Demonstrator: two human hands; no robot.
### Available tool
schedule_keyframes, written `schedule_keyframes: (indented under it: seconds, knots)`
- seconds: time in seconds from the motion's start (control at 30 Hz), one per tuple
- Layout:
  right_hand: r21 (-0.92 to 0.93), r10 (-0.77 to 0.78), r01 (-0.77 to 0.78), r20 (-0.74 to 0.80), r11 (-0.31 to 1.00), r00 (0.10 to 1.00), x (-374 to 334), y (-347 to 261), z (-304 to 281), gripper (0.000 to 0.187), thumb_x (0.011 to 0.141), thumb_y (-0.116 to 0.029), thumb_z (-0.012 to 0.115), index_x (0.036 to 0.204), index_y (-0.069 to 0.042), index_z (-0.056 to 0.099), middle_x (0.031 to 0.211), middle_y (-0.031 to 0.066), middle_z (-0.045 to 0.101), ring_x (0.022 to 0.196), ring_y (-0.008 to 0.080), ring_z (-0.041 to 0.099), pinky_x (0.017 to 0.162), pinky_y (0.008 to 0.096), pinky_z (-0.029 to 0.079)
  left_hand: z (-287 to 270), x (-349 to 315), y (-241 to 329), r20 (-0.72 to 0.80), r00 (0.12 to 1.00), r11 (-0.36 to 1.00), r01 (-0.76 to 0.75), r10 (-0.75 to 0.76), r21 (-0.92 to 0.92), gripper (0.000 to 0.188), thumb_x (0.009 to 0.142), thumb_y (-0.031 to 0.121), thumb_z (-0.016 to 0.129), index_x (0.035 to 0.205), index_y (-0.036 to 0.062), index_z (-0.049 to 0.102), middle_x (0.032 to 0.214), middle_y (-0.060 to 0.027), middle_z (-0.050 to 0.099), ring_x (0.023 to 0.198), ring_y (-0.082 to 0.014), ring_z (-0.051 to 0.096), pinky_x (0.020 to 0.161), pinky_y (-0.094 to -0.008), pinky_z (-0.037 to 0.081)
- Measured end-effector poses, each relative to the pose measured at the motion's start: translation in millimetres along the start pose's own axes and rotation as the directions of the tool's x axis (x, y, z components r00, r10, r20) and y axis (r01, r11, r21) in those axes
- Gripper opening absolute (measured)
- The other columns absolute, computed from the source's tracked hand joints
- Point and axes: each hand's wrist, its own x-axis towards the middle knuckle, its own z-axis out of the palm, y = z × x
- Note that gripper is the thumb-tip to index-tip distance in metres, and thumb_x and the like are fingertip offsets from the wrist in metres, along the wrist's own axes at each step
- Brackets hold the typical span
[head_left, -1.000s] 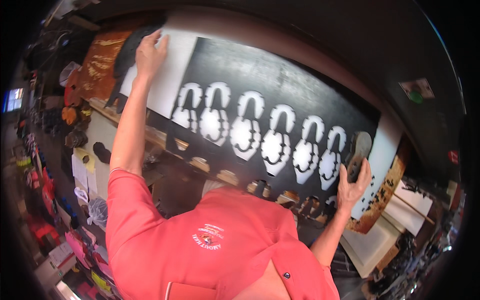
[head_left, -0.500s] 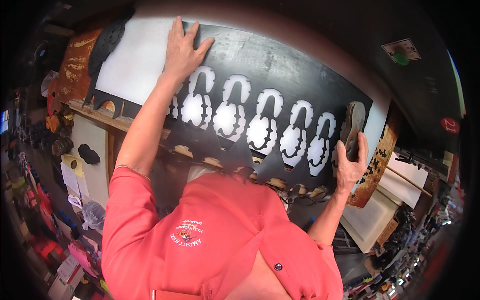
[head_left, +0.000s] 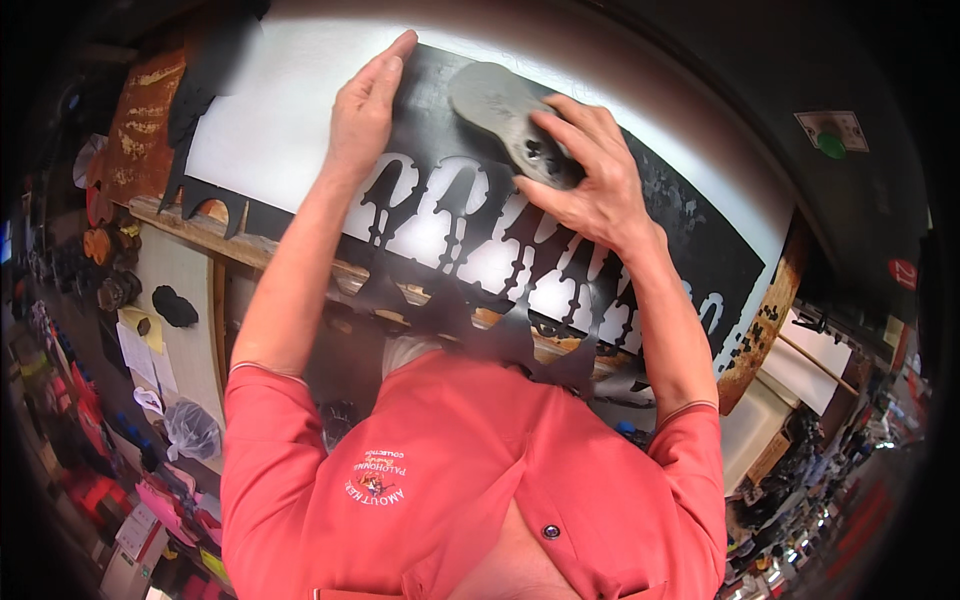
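Observation:
Fingers stretched out, my left hand [head_left: 362, 125] rests along the left edge of a black sheet [head_left: 425, 125]. This sheet has a row of cut-out shapes, and white shows through them. My right hand [head_left: 598, 180] grips a grey, sole-shaped cutting die [head_left: 490, 98] by its narrower end, fingers on the far side and thumb on the near side. The die is over the uncut far part of the sheet, right of my left hand. Whether it touches the sheet I cannot tell. Pointed strips of the sheet hang over the near edge of the white work surface [head_left: 265, 135].
A dark machine part with a green button [head_left: 831, 145] overhangs the far right. A worn wooden edge [head_left: 250, 248] runs along the near side. Dark sheet scraps [head_left: 205, 90] lie at the left end. A rusty brown board [head_left: 765, 345] sticks out at the right.
My right hand has carried the die from the sheet's right end leftward to near my left hand. The black sheet has shifted right. My left hand's fingers have drawn together.

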Motion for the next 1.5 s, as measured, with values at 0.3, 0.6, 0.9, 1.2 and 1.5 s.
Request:
schedule_keyframes:
  seconds: [0.3,0.6,0.9,1.2,1.5]
  knots:
    - [0.035,-0.099,0.095,0.137,0.995,0.986,43.0,20.9,41.2,0.060,0.070,-0.018,0.089,0.126,-0.005,0.072,0.136,0.0166,0.065,0.117,0.0358,0.062,0.099,0.0451,0.056,-10.7,-2.2,0.0,0.065,0.997,0.999,-0.044,0.043,0.015,0.052,0.118,0.027,0.036,0.158,-0.0056,0.044,0.161,-0.0185,0.050,0.151,-0.0283,0.047,0.128,-0.0390,0.036]
    - [0.063,-0.098,0.091,0.125,0.994,0.987,40.4,26.1,39.8,0.070,0.073,-0.026,0.093,0.134,-0.004,0.066,0.139,0.0186,0.063,0.123,0.0388,0.060,0.105,0.0463,0.053,-13.0,-1.5,-3.4,0.076,0.996,0.998,-0.051,0.047,0.043,0.051,0.118,0.025,0.038,0.158,-0.0050,0.044,0.161,-0.0193,0.049,0.151,-0.0292,0.047,0.128,-0.0402,0.036]
    - [-0.153,0.339,-0.370,-0.195,0.916,0.920,-97.6,-34.9,-35.7,0.047,0.083,-0.010,0.085,0.125,0.003,0.069,0.125,0.0213,0.070,0.118,0.0417,0.065,0.103,0.0466,0.053,-26.8,-104.3,59.2,0.086,0.991,0.980,0.087,-0.104,0.181,0.036,0.115,0.018,0.048,0.095,-0.0019,0.071,0.085,-0.0060,0.071,0.071,-0.0114,0.061,0.069,-0.0283,0.050]
    - [0.019,0.338,-0.370,-0.455,0.929,0.824,-108.4,-28.4,-47.2,0.024,0.093,-0.007,0.078,0.115,0.001,0.073,0.104,0.0118,0.073,0.094,0.0216,0.072,0.085,0.0321,0.057,36.7,-191.2,10.5,0.418,0.717,0.595,-0.696,0.557,0.402,0.021,0.080,-0.001,0.082,0.082,0.0077,0.063,0.077,-0.0076,0.066,0.066,-0.0280,0.061,0.061,-0.0415,0.044]
    - [-0.225,0.119,-0.389,-0.716,0.894,0.688,-102.9,-36.8,-148.0,0.018,0.104,-0.016,0.071,0.095,0.000,0.071,0.087,0.0076,0.070,0.077,0.0145,0.063,0.070,0.0307,0.051,43.3,-183.8,3.3,0.312,0.757,0.628,-0.652,0.574,0.426,0.018,0.088,0.004,0.081,0.078,0.0041,0.067,0.073,-0.0100,0.066,0.067,-0.0315,0.063,0.064,-0.0417,0.049]
